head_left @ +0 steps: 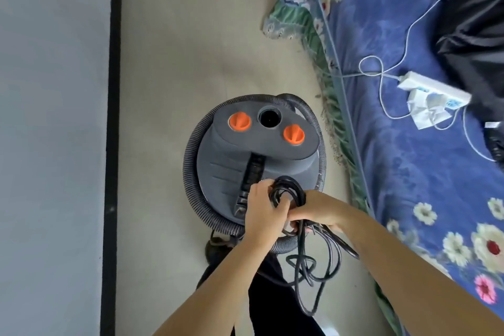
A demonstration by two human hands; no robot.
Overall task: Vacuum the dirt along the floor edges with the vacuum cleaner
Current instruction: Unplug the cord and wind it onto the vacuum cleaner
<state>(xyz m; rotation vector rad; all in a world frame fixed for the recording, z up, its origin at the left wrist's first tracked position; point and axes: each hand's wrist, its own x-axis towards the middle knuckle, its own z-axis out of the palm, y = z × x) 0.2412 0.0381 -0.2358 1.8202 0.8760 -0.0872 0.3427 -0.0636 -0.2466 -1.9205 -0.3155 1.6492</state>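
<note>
A grey drum vacuum cleaner (245, 150) with two orange knobs stands on the beige floor (177, 35), its ribbed hose (192, 172) coiled around the body. At the near side of the lid, both hands work a bundle of black power cord (289, 191). My left hand (263, 210) grips the coil from the left, fingers curled into it. My right hand (316, 209) holds the cord from the right, fingers wrapped under it. Loose loops of cord (313, 273) hang below the hands.
A pale wall with a black skirting strip (113, 117) runs down the left. A mattress with a blue floral sheet (395, 144) lies on the right, carrying a white power strip (433, 93), white cables and black cloth (474, 22).
</note>
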